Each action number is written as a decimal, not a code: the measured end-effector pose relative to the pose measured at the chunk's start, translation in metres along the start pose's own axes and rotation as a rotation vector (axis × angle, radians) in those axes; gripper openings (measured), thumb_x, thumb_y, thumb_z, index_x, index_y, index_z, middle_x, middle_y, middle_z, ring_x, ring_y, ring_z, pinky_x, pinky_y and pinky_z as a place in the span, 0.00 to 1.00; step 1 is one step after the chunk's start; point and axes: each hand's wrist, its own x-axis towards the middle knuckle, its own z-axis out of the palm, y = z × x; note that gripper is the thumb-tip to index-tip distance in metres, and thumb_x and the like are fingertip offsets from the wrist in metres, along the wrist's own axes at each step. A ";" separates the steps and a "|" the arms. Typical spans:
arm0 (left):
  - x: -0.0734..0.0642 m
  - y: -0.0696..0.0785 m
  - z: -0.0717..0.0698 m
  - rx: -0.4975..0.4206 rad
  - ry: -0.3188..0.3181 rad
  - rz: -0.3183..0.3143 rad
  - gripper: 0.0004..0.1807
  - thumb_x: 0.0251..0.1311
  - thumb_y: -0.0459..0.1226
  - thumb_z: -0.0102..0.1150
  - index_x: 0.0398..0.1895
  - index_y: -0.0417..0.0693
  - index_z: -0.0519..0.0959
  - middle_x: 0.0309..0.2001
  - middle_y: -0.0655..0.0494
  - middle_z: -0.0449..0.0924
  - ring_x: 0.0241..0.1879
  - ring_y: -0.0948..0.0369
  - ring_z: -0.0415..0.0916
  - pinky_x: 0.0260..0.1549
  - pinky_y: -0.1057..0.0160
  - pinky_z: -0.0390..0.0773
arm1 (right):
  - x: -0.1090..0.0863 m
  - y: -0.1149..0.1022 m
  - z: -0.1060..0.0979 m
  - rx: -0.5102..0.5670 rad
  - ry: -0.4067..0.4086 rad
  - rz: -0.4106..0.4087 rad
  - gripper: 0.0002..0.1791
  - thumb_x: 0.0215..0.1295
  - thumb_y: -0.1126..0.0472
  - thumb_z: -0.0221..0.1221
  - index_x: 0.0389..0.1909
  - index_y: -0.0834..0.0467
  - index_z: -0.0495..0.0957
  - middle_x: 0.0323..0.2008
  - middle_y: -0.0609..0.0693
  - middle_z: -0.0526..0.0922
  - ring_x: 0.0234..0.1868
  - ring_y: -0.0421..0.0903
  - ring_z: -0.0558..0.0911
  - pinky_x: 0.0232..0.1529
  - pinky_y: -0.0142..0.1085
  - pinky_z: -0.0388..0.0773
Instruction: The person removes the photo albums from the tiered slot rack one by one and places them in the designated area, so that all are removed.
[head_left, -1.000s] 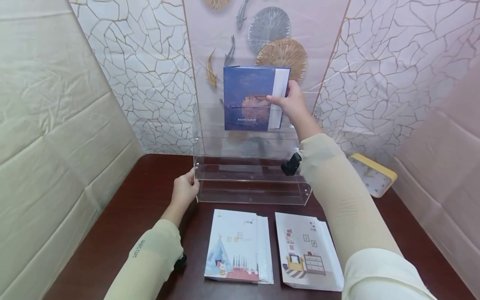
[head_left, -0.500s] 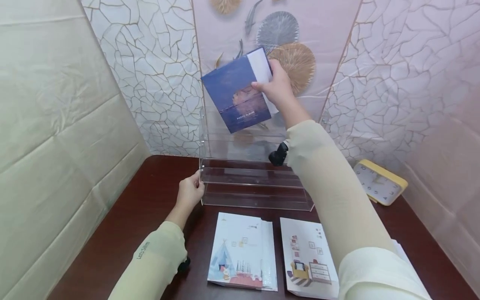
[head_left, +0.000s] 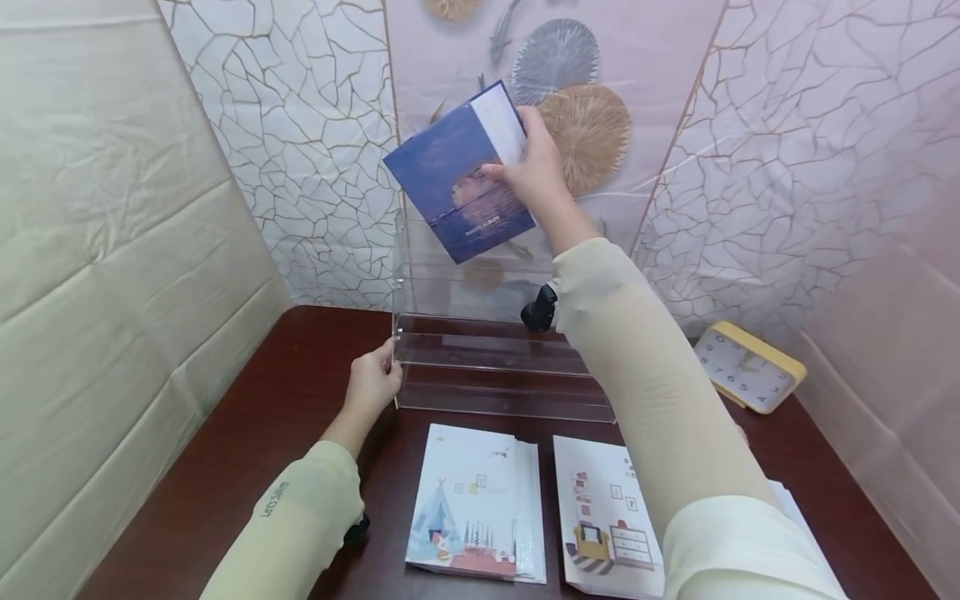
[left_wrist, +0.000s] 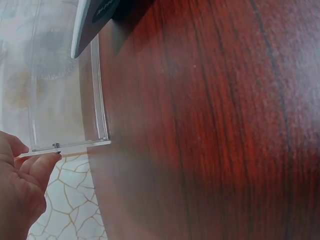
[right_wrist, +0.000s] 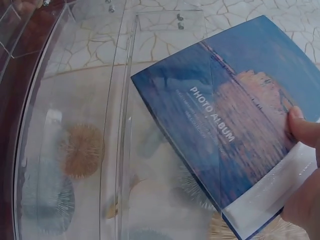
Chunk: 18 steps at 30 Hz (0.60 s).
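Note:
My right hand (head_left: 534, 167) grips a blue photo album (head_left: 457, 179) by its right edge, the thumb on the front cover and the fingers behind. Tilted, the album is held up in front of the upper part of a clear acrylic rack (head_left: 495, 350). In the right wrist view the words on the album cover (right_wrist: 200, 115) are readable, and the rack's clear panels lie beside it. My left hand (head_left: 371, 379) pinches the rack's left side panel between thumb and fingers; the left wrist view shows this hand (left_wrist: 22, 185) at the panel's edge.
Two white illustrated albums lie on the dark wooden table (head_left: 247, 400) before the rack: one with a tent picture (head_left: 472, 504), the other with a chair and drawers (head_left: 603, 517), partly under my right sleeve. A yellow clock (head_left: 750, 367) stands at the right. Patterned cloth hangs behind.
The photo album has gone from upright to tilted and moved left with my right hand. My left hand keeps its hold on the rack's side.

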 end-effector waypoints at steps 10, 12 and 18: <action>0.001 -0.002 -0.001 0.011 -0.003 0.029 0.25 0.54 0.28 0.54 0.59 0.41 0.74 0.10 0.59 0.60 0.14 0.62 0.55 0.18 0.61 0.63 | 0.009 0.008 -0.028 0.239 0.128 -0.069 0.38 0.44 0.72 0.70 0.58 0.56 0.65 0.55 0.49 0.73 0.53 0.42 0.69 0.54 0.28 0.62; 0.001 -0.003 -0.002 0.023 0.012 0.031 0.24 0.54 0.28 0.55 0.58 0.41 0.75 0.09 0.59 0.61 0.15 0.61 0.57 0.20 0.59 0.66 | 0.010 0.008 -0.034 0.256 0.136 -0.056 0.37 0.45 0.72 0.70 0.57 0.55 0.65 0.55 0.50 0.73 0.53 0.43 0.69 0.54 0.29 0.63; -0.001 -0.004 -0.002 0.013 0.018 0.048 0.24 0.53 0.28 0.54 0.57 0.39 0.75 0.09 0.59 0.63 0.15 0.60 0.58 0.23 0.56 0.68 | 0.009 0.009 -0.050 0.175 0.202 0.019 0.34 0.45 0.66 0.71 0.54 0.55 0.66 0.53 0.50 0.72 0.54 0.44 0.71 0.55 0.32 0.65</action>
